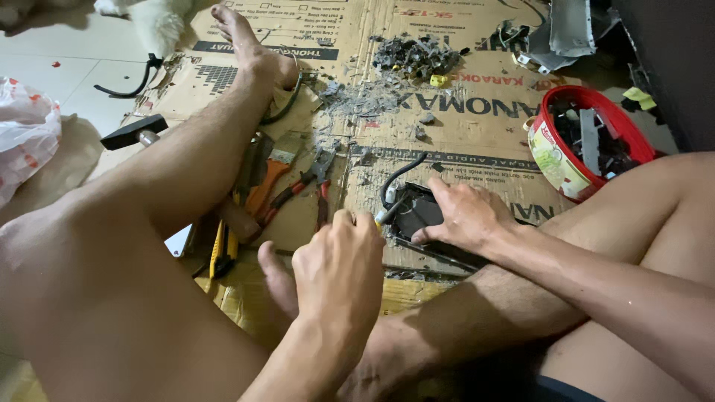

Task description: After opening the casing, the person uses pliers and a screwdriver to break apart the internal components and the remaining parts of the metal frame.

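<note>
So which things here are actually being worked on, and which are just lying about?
In hand:
- black device, held down by right hand
- its black cable
- left hand, beside it

Lying about:
- red-handled pliers
- paintbrush
- hammer
- red tub of scrap
- debris pile

My own arms, legs and feet, bare

I wore no sleeves, gloves or shoes: my left hand (pixel 339 260) and right hand (pixel 465 216) were uncovered, forearms hairy, feet unshod, and only a dark hem of shorts showed at the lower edge.
</note>
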